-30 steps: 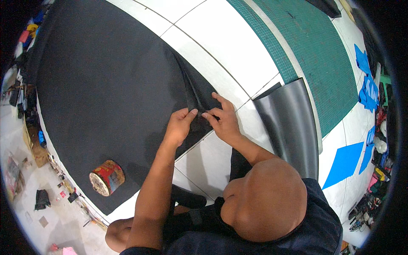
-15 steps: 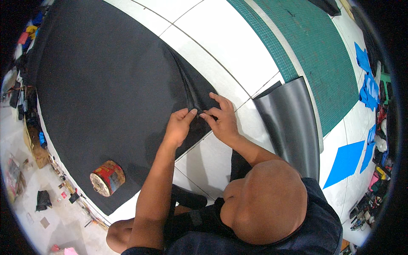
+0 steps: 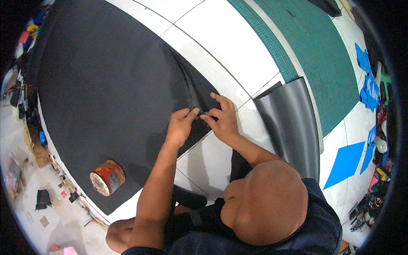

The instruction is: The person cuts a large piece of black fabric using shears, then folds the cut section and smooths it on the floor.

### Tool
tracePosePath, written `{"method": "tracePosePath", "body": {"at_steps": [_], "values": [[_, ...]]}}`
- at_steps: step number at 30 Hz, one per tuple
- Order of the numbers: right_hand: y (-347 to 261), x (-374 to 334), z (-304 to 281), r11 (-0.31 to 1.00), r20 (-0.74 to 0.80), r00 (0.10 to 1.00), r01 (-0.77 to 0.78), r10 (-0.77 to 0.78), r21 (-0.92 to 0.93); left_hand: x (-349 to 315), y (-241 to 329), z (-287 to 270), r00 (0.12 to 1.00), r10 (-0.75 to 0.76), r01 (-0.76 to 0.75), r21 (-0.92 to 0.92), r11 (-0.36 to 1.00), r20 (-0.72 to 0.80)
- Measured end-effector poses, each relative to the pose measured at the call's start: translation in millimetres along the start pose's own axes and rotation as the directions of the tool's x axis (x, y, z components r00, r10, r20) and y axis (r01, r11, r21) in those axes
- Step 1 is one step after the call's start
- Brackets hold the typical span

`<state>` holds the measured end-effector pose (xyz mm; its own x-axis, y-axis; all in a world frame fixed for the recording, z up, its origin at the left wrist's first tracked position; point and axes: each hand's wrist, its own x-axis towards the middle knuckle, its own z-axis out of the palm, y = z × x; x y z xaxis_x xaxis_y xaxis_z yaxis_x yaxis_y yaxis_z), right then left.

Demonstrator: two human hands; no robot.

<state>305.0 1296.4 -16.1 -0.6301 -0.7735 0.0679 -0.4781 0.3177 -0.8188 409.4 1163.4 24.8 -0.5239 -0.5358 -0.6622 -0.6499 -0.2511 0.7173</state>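
A large black sheet (image 3: 102, 93), matte like cloth or synthetic leather, lies spread over the white tiles. My left hand (image 3: 180, 125) pinches it between thumb and index finger close to its right-hand edge. Just beside, my right hand (image 3: 224, 121) also holds the sheet's margin by thumb and forefinger, its other fingers raised apart. The two pinches nearly touch, and a narrow raised fold runs away from them toward the far edge. On the sheet's near left part stands a rusty red tin can (image 3: 108, 177) with a whitish crusted top.
A curled glossy black sheet (image 3: 293, 123) lies right of my hands. Beyond it are a green gridded cutting mat (image 3: 327, 76) and a long pale straightedge (image 3: 293, 59). Blue sheets (image 3: 345, 163) lie at the right; clutter lines both sides of the white tiled floor.
The fold in the black sheet has narrowed and flattened beyond my fingers. My left hand has shifted slightly to the right; my right hand has hardly moved.
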Motion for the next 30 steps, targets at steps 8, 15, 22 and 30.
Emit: {"method": "tracePosePath", "body": {"at_steps": [8, 15, 22, 30], "values": [[20, -1, -4, 0.979, -0.065, 0.990, -0.114, 0.126, 0.168, 2, -8, -3, 0.999, 0.025, -0.031, -0.211, 0.977, -0.033], [42, 24, -19, 0.751, -0.045, 0.887, -0.361, 0.460, 0.553, 6, 11, 19, 0.982, 0.180, -0.182, 0.055, 0.982, 0.052], [-34, 33, -84, 0.860, 0.077, 0.881, -0.472, 0.466, 0.193, -24, 41, -11, 0.955, 0.297, -0.288, 0.185, 0.940, -0.022], [-108, -31, -277, 0.857, 0.338, 0.788, -0.468, 0.515, -0.215, -179, 184, -134, 0.998, -0.040, 0.057, 0.330, 0.942, -0.057]]}}
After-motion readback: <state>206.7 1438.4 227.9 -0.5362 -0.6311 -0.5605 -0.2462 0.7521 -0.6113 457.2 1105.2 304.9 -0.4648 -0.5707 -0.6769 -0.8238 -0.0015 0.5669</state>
